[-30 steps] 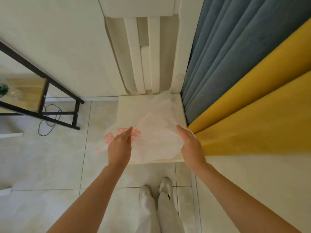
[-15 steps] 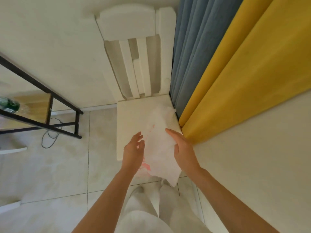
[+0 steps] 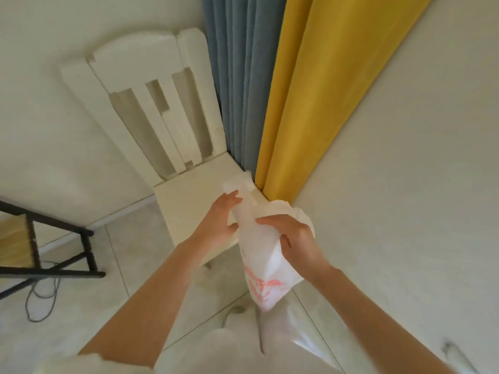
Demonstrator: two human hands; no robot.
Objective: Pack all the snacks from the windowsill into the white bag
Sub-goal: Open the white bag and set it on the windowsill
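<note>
right hand: fingers curled round the upper part of the white bag, gathering the film
left hand: fingers straight and spread, touching the bag's left edge near its top, thumb against the film below
bag's place: held in the air between both hands, in front of the white chair
long axis: near upright, mouth end up toward the curtains, red-printed bottom hanging down
nearer hand: the right has the firm hold; the left looks placed to part the mouth
snacks and windowsill: not in view
</note>
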